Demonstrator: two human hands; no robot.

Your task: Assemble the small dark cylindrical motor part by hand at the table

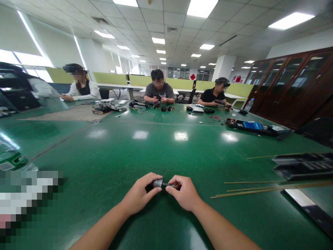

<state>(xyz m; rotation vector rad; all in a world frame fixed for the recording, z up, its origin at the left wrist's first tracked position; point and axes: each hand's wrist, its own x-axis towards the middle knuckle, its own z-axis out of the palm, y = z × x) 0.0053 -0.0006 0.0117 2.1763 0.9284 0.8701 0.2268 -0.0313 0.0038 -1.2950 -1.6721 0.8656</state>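
My left hand (140,194) is closed around the wide end of a small grey metal cylinder (158,183), just above the green table (117,152). A narrower, dark, ridged shaft (165,185) sticks out of the cylinder toward the right. Thumb and forefinger of my right hand (184,193) pinch that shaft at its far end. The part lies roughly level between both hands. My fingers hide its two ends, and I cannot tell its exact kind.
Thin wooden sticks (244,190) and dark ridged pieces (301,165) lie at right. A plastic bottle (13,158) is at left. Across the table sit several people handling parts, near a black tray (260,129) and a pile of electronics (106,107).
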